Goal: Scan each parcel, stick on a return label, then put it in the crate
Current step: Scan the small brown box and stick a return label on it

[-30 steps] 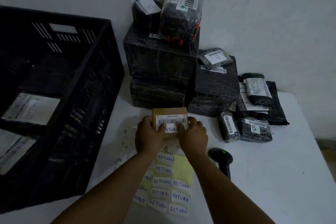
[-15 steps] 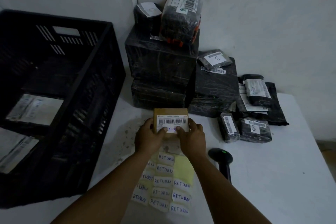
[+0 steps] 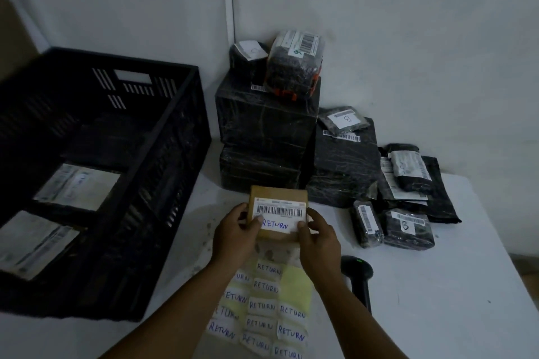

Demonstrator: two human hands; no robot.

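A small brown cardboard parcel (image 3: 278, 196) is held tilted just above the white table, between both hands. My left hand (image 3: 233, 239) grips its left edge and my right hand (image 3: 319, 242) grips its right edge. Both thumbs rest on the ends of a white RETURN label (image 3: 277, 226) stuck below the parcel's barcode. Under my wrists lies a yellow sheet of several RETURN labels (image 3: 268, 309). A black barcode scanner (image 3: 357, 271) lies on the table to the right. The black crate (image 3: 163, 183) stands at the left with labelled parcels inside.
Black-wrapped boxes (image 3: 265, 125) are stacked against the wall behind the parcel, with small packets on top. More small black packets (image 3: 405, 227) lie at the right. The table edge (image 3: 495, 227) runs down the right side.
My thumbs have slid outward along the RETURN label, uncovering its writing. The parcel has tilted up a little toward me.
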